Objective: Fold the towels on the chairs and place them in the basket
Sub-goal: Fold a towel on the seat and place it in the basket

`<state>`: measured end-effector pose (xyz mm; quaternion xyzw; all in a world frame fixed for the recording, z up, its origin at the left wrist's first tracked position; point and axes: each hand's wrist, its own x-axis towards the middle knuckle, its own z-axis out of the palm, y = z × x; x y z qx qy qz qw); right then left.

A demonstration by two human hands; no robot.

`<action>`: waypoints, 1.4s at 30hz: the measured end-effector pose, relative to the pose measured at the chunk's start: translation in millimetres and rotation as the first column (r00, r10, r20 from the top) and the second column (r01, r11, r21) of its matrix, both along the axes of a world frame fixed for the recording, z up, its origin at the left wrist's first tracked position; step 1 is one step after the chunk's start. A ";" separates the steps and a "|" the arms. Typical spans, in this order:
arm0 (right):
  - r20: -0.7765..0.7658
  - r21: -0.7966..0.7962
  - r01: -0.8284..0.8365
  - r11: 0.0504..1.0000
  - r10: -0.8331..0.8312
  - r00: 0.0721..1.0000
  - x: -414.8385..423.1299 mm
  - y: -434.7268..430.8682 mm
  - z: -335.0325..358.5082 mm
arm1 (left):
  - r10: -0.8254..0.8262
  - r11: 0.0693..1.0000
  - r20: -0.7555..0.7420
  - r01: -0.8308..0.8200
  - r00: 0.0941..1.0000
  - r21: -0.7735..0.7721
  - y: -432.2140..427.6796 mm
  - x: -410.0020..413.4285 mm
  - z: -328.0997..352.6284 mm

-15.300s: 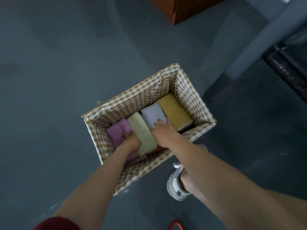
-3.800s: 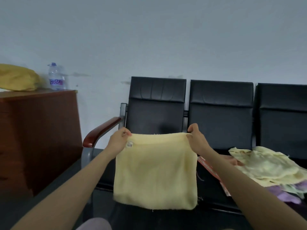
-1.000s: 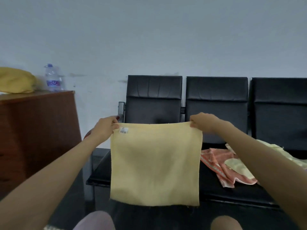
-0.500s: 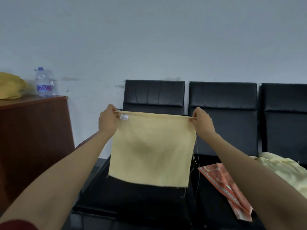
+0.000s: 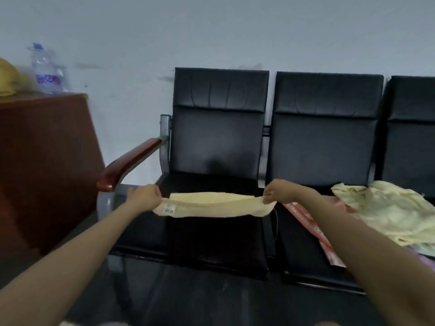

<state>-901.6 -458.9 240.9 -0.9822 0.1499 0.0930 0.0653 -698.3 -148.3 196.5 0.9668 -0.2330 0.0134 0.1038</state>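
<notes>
A pale yellow towel (image 5: 211, 205) stretches flat and low over the seat of the leftmost black chair (image 5: 216, 137). My left hand (image 5: 146, 197) pinches its left corner, where a small white label shows. My right hand (image 5: 279, 192) pinches its right corner. More towels lie in a loose heap on the seats to the right: a pale yellow one (image 5: 388, 208) on top, an orange patterned one (image 5: 313, 229) under its left side, and a purple edge (image 5: 426, 257) at the far right. The basket is out of view.
A brown wooden cabinet (image 5: 44, 165) stands at the left with a water bottle (image 5: 46, 69) and a yellow object (image 5: 7, 78) on top. The chair's wooden armrest (image 5: 129, 163) juts out on the left. Dark floor lies in front of the chairs.
Both hands have lowered the towel from chest height, where it hung open, down to the seat of the left chair, where it now lies nearly flat between them.
</notes>
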 end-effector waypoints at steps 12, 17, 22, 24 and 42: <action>-0.087 0.216 0.104 0.971 -0.087 0.992 -1.4 0.3 -77.3 | 0.057 0.935 -0.408 -0.192 0.911 -0.297 8.9 -8.9 -60.1; 0.174 0.369 0.221 0.903 -0.301 0.937 30.4 -16.4 -83.6 | 0.119 0.824 -0.399 -0.314 0.909 -0.471 -16.2 21.9 -69.0; 0.180 0.372 0.285 0.883 -0.370 0.911 62.4 -28.6 -114.1 | 0.125 0.797 -0.387 -0.324 0.914 -0.510 -48.1 47.4 -81.7; 0.175 0.392 0.299 0.870 -0.389 0.904 68.8 -31.7 -132.0 | 0.112 0.817 -0.369 -0.297 0.923 -0.494 -57.2 52.9 -95.2; 0.300 0.223 0.037 0.974 -0.105 0.948 79.9 87.2 -202.2 | -0.253 0.965 -0.157 0.261 0.955 0.033 -107.0 -55.2 -161.2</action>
